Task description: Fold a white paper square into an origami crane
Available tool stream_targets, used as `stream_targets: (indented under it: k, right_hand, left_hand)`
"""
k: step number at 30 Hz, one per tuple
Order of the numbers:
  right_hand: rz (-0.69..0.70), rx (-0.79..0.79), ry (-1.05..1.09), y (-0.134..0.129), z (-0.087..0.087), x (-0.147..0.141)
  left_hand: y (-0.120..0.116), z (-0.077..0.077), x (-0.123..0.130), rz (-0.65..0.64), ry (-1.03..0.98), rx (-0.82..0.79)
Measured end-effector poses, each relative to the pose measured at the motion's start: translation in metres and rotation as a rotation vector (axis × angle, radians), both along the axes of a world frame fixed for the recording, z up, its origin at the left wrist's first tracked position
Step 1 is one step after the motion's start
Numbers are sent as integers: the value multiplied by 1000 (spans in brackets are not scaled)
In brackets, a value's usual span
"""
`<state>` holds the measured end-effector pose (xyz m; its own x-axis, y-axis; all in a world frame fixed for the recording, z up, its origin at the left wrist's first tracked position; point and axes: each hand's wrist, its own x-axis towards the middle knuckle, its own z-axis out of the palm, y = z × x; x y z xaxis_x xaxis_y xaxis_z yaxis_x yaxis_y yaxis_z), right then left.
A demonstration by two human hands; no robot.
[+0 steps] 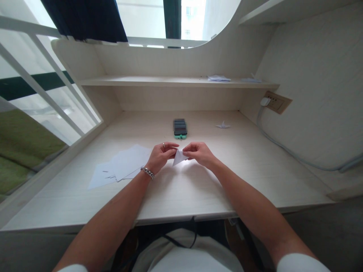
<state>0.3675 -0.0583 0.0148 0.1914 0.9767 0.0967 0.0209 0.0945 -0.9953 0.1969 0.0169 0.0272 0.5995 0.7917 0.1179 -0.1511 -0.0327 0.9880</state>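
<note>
A small folded piece of white paper [179, 157] with a pointed, triangular shape is held just above the desk. My left hand [162, 154], with a ring on one finger and a chain bracelet at the wrist, pinches its left side. On the other side, the thumb and fingers of my right hand [200, 153] are closed on the paper. The fingers hide part of the folds. Beyond the hands lies a dark phone-like device [180, 128] with a green lower end; its upper part is blurred. Farther right sits a small folded paper crane [223, 125].
Loose white paper sheets [124, 164] lie on the desk [261, 166] to the left. Folded papers [219, 78] rest on the shelf [159, 81] above. A grey cable [279, 144] runs from the wall socket [278, 102] down the right side.
</note>
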Motion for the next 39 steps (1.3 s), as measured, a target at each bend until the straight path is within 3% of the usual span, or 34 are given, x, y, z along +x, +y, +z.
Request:
stream_targets:
  k: [14, 24, 33, 39]
  right_hand:
    - [37, 10, -74, 0, -2, -5]
    - [17, 28, -15, 1, -1, -4]
    - [33, 47, -69, -2, 0, -6]
    - [63, 24, -18, -1, -1, -8]
  left_hand:
    - [5, -7, 1, 25, 75, 144]
    - [0, 0, -1, -1, -27, -2]
    - [1, -4, -1, -23, 23, 113]
    - [-1, -5, 2, -9, -37, -16]
